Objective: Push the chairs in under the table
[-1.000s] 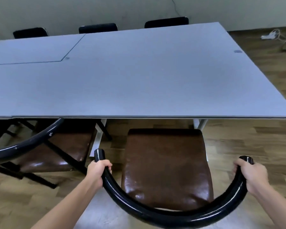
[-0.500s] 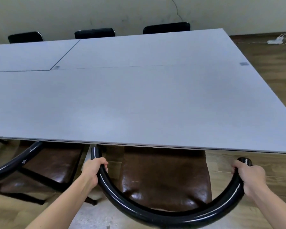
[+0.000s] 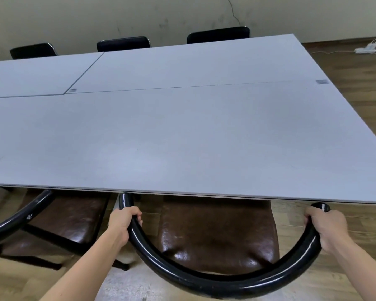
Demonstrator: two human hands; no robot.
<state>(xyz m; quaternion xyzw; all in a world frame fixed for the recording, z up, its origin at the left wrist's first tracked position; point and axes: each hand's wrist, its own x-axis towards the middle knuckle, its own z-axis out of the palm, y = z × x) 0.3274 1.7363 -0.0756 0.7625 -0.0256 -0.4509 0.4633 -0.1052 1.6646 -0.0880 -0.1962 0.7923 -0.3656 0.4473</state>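
Observation:
A chair with a brown leather seat (image 3: 217, 233) and a curved black backrest rail (image 3: 215, 283) stands right in front of me. My left hand (image 3: 123, 222) grips the rail's left end and my right hand (image 3: 326, 227) grips its right end. The front half of the seat is hidden beneath the grey table (image 3: 182, 137), and both rail tips reach the table's near edge. To the left a second chair (image 3: 59, 220) of the same kind sits partly under the table, its rail sticking out.
Three black chair backs (image 3: 217, 35) show along the table's far side by the wall. A white power strip with cables (image 3: 365, 48) lies on the wooden floor at the far right. The table's right edge borders open wooden floor.
The chair has slid forward under the table with both hands on its rail; more of the seat is covered now. The table edge fills more of the view.

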